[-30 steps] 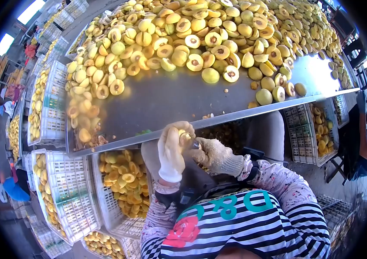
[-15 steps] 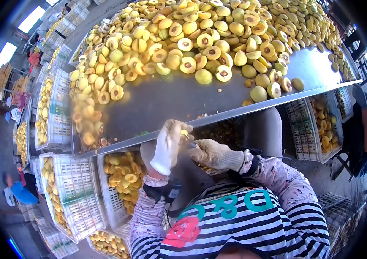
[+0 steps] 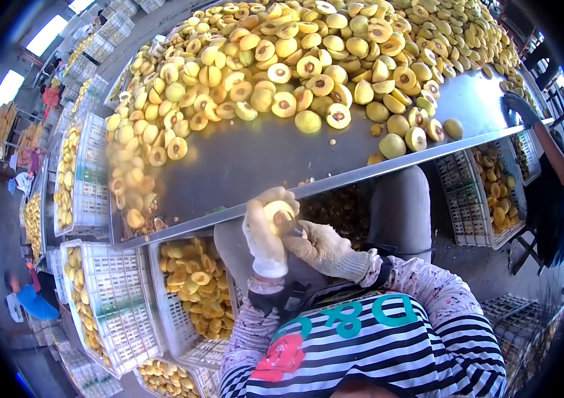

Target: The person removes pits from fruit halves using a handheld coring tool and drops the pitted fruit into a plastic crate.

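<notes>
My left hand [image 3: 267, 232], in a pale glove, is closed around a halved yellow fruit [image 3: 279, 212], its cut face turned up. Close against it on the right, my gloved right hand [image 3: 325, 251] is wrapped round a small dark-handled tool [image 3: 293, 229], whose tip is at the fruit's centre. Both hands are in front of the metal table's raised edge [image 3: 335, 180], above my lap. A large heap of halved fruit [image 3: 282, 69] covers the far part of the metal table.
Crates of fruit halves stand at my left, one white crate [image 3: 115, 302] beside another crate [image 3: 196, 285]. A further crate [image 3: 491, 199] is at the right. Another person's gloved hand [image 3: 521, 106] reaches onto the table's right end. A person in blue [image 3: 35, 300] is far left.
The fruit half in my left hand now shows its cut face, with the tool tip against it. At the right, the other person's hand has moved up onto the table.
</notes>
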